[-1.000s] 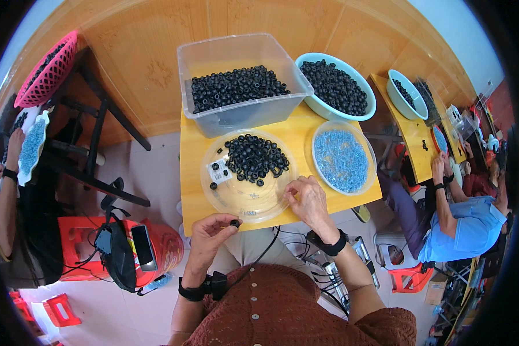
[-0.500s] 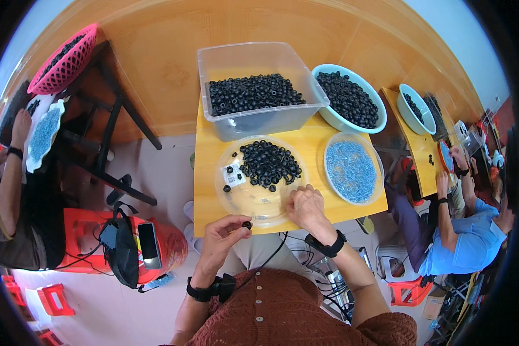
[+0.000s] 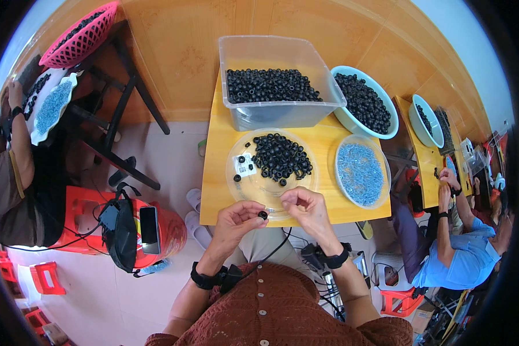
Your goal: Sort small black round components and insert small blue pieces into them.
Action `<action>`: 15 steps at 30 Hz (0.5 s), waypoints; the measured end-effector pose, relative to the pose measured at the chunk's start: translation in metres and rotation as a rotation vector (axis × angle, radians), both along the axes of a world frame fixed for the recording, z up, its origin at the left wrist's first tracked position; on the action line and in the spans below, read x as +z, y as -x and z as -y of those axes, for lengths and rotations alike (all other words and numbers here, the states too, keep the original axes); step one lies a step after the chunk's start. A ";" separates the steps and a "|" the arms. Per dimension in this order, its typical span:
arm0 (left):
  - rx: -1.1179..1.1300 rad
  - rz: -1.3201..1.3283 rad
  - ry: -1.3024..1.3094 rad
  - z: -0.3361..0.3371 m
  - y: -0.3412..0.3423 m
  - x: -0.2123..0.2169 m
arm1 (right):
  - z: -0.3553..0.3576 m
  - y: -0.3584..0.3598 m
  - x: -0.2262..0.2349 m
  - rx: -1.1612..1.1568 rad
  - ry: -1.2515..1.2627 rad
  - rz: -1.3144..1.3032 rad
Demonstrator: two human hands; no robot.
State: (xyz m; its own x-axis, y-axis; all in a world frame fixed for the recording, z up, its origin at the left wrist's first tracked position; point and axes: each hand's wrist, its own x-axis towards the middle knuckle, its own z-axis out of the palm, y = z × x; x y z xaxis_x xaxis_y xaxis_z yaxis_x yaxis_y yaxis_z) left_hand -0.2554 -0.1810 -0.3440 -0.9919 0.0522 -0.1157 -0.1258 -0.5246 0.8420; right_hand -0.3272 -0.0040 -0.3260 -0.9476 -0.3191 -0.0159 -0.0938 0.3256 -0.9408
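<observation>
My left hand (image 3: pixel 235 224) pinches one small black ring-shaped part (image 3: pixel 263 215) between thumb and fingertips, just off the table's front edge. To its right, my right hand (image 3: pixel 305 209) has thumb and forefinger pressed together over the near rim of a clear round tray (image 3: pixel 234 193); whatever lies between those fingertips is too small to make out. A heap of similar black parts (image 3: pixel 279 155) fills the tray's far half, with a few loose ones by a white label. Right of the tray, a clear round dish holds many tiny blue pieces (image 3: pixel 360 175).
Behind the tray stands a clear plastic bin (image 3: pixel 282 118) of black parts, beside a pale blue bowl (image 3: pixel 391 131) of them. People sit at tables on both sides. A red stool (image 3: pixel 81 216) at left carries a black bag (image 3: pixel 121 230) and a phone (image 3: pixel 149 226).
My right hand has lifted from the tray's near side to a pinch facing my left hand. The left hand still holds the black part, slightly higher. The whole view has shifted a little.
</observation>
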 end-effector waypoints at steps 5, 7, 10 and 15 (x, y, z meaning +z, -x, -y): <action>0.009 -0.019 -0.004 -0.002 0.002 -0.003 | 0.021 -0.019 0.025 0.156 0.152 -0.122; 0.025 -0.020 -0.003 -0.004 0.003 -0.001 | 0.023 -0.022 0.027 0.143 0.135 -0.128; 0.047 -0.023 0.004 -0.006 0.002 0.000 | 0.024 -0.025 0.028 0.116 0.090 -0.229; 0.047 -0.041 0.062 -0.005 -0.001 -0.003 | 0.022 -0.028 0.024 0.104 0.087 -0.293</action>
